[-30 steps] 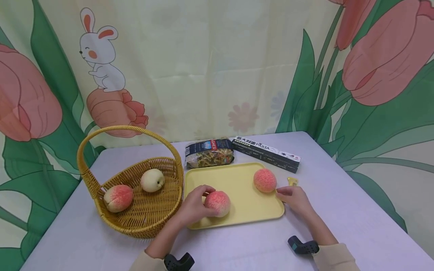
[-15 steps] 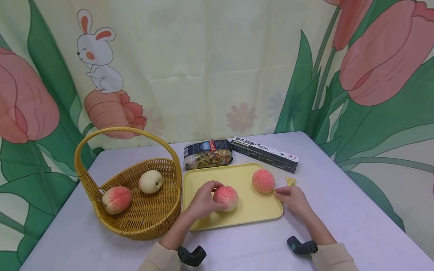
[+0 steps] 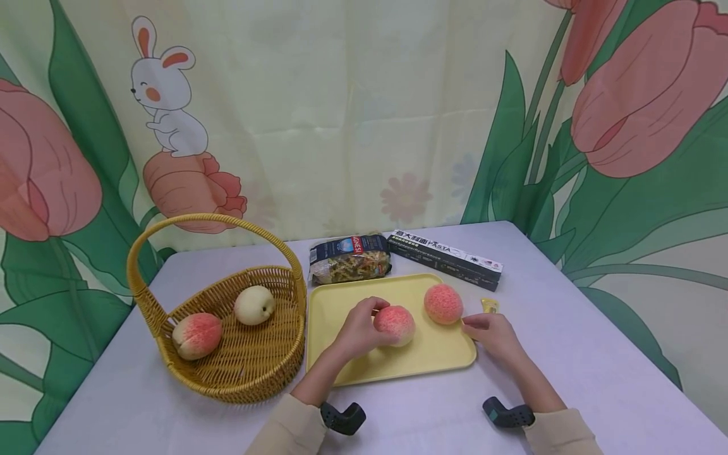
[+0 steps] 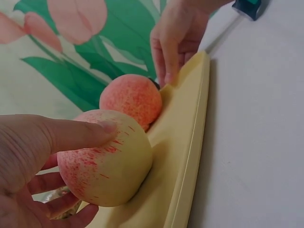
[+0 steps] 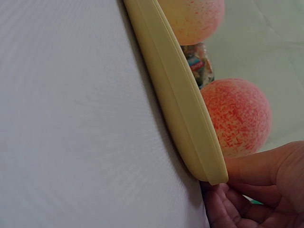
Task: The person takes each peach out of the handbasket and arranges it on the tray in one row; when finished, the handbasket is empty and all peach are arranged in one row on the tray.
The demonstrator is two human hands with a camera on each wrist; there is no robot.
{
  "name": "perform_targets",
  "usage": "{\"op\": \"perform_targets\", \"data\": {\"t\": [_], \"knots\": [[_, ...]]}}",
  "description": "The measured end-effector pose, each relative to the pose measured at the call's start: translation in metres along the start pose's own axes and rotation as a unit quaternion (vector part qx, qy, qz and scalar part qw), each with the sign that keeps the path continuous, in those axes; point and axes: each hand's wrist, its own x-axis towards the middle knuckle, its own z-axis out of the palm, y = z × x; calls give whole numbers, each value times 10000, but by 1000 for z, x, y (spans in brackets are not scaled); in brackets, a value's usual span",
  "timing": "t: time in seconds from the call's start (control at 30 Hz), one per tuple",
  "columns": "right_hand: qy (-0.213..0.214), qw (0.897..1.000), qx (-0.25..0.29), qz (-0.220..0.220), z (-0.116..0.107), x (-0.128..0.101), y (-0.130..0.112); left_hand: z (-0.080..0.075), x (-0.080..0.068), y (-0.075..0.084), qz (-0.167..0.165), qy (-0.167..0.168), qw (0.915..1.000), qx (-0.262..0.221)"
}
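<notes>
The tray (image 3: 426,351) looks stiff and light; my right hand (image 3: 496,336) pinches its right edge. Near the tray's middle, my left hand (image 3: 359,330) grips a peach (image 3: 398,323), probably light and firm, best held round its widest part.

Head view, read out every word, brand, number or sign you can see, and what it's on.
"AGNESI", on the bag.
"意大利面 PASTA", on the box; the Chinese is slightly blurred.
Smaller print on both: too small to read reliably.
Yellow packet: nothing legible.
</notes>
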Motion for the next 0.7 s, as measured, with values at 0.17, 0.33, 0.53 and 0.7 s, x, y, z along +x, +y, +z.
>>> {"op": "perform_targets", "data": {"t": [0.17,0.33,0.53,0.7], "knots": [[-12,10000,-15,-25,-1,-1,-1,4,7,4,13,-33,10000,-13],[-8,10000,9,-27,0,-1,-2,7,13,6,-38,-93,9999,-37],[-8,10000,7,-52,-1,-1,-1,8,19,10,-124,-198,9997,-54],[1,10000,16,-81,-1,-3,-3,9,23,11,-126,-263,9995,-107]]}}
